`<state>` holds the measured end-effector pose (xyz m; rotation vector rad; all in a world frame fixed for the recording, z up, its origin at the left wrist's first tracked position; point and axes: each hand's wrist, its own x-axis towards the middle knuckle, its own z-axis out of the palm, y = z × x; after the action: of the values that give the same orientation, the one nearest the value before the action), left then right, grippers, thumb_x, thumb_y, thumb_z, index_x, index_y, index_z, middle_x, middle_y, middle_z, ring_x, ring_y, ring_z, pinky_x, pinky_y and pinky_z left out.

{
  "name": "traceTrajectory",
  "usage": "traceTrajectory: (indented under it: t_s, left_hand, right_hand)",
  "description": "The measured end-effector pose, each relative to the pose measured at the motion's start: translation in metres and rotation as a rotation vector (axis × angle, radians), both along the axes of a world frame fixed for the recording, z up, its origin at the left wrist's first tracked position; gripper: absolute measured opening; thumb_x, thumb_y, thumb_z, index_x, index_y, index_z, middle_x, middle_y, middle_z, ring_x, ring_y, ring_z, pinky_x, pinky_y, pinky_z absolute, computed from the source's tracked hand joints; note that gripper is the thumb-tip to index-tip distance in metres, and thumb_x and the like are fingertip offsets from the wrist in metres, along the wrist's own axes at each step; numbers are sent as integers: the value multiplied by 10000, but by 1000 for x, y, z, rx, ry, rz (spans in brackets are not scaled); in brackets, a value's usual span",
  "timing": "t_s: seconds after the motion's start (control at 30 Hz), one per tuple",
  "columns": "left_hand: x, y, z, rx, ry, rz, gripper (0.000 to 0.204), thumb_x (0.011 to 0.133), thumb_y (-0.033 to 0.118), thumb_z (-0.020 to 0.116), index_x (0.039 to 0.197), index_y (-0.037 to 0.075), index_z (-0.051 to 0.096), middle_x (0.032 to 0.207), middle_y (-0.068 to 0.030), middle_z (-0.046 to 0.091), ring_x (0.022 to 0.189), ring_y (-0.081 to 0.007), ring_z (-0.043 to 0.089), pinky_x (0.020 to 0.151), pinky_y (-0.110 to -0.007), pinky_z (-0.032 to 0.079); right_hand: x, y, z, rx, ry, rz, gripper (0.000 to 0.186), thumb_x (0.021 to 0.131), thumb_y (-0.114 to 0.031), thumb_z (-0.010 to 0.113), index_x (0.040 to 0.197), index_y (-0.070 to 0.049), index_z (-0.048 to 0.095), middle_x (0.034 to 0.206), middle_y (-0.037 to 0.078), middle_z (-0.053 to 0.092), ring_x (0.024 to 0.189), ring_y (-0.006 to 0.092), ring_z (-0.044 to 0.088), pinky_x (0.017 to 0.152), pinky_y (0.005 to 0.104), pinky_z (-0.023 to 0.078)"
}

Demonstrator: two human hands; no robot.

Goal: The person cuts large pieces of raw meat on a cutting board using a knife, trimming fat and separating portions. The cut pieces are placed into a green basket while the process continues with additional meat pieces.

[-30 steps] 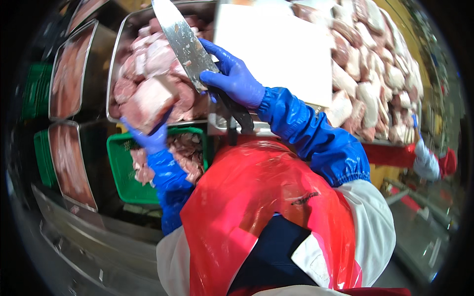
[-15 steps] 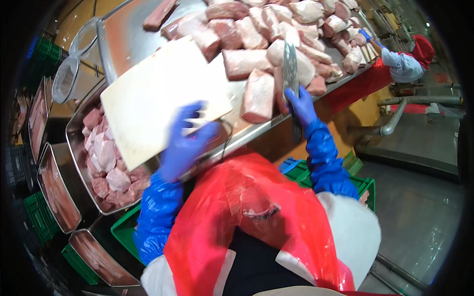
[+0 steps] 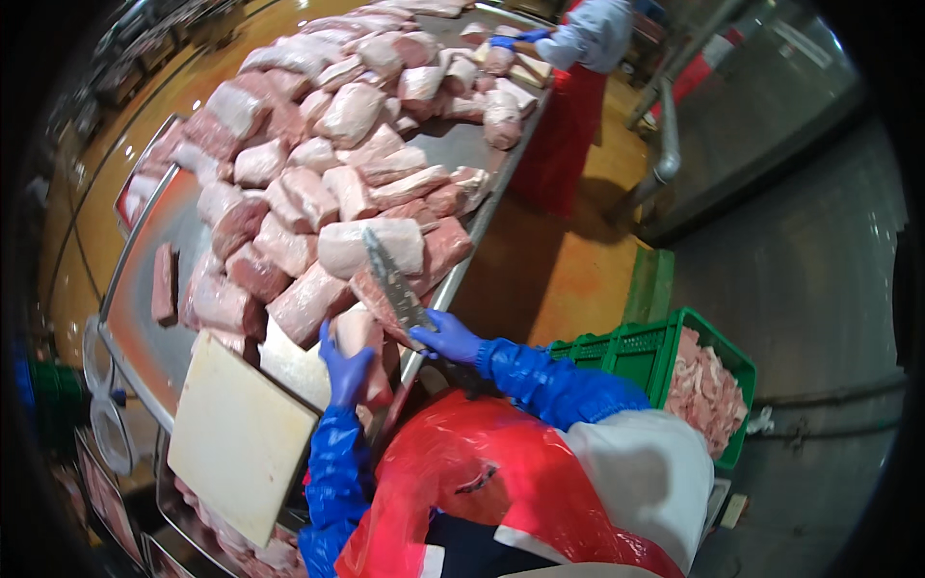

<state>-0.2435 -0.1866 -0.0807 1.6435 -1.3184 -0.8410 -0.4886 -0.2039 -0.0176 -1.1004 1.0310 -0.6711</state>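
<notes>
My right hand (image 3: 448, 339), in a blue glove, is closed round the handle of a large knife (image 3: 390, 279). Its broad, speckled blade points up and away over the meat at the table's right edge. My left hand (image 3: 345, 368), also gloved, grips the near left side of a pale pink block of meat (image 3: 360, 332); some of its fingers are hidden against the meat. Just left of that hand lies a white cutting board (image 3: 236, 433), tilted over the table's near corner. Several more meat blocks (image 3: 308, 301) lie close beyond both hands.
The metal table (image 3: 145, 279) carries a large heap of meat. Below the board stands a metal tub of meat pieces (image 3: 207, 515). A green crate (image 3: 665, 361) with pale trimmings (image 3: 708, 390) is at my right. Across the table's far end a co-worker in a red apron (image 3: 559, 144) handles meat.
My left hand, open over the cutting board before, now grips a meat block. My right hand keeps the knife. The view has turned, bringing more of the table and the green crate into sight.
</notes>
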Motion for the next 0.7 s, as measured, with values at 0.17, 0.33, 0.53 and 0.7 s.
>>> traceTrajectory:
  t_s: [0.17, 0.33, 0.53, 0.7]
  left_hand:
    - [6, 65, 17, 263, 1631, 41, 823, 760, 78, 482, 1558, 143, 287, 1450, -155, 477, 1296, -362, 514, 1115, -491, 421]
    - [89, 131, 151, -13, 1404, -54, 781, 811, 173, 515, 1548, 55, 285, 1477, -171, 469, 1331, -378, 492, 1125, -497, 406]
    - [263, 186, 124, -114, 50, 314, 418, 968, 150, 513, 1345, -25, 563, 1279, -155, 642, 1175, -246, 597, 1037, -363, 456]
    - [301, 213, 108, 18, -40, 377, 343, 966, 167, 566, 1253, 1, 657, 1171, -157, 698, 1079, -263, 661, 942, -374, 508]
  right_hand:
    - [77, -11, 3, 51, -303, 70, 246, 998, -317, 620, 1119, -107, 572, 815, -6, 582, 649, 73, 561, 567, 225, 471]
    - [163, 29, 136, 54, -506, 270, 286, 1004, -249, 619, 1241, -103, 549, 825, -15, 565, 625, 71, 537, 558, 243, 473]
    - [331, 75, 115, 22, -404, 381, 192, 1002, -240, 616, 1073, -68, 568, 797, 19, 608, 593, 104, 575, 541, 260, 497]
    - [355, 95, 88, 34, -189, 422, 237, 990, -262, 624, 1081, -45, 588, 869, 25, 627, 668, 108, 582, 582, 253, 470]
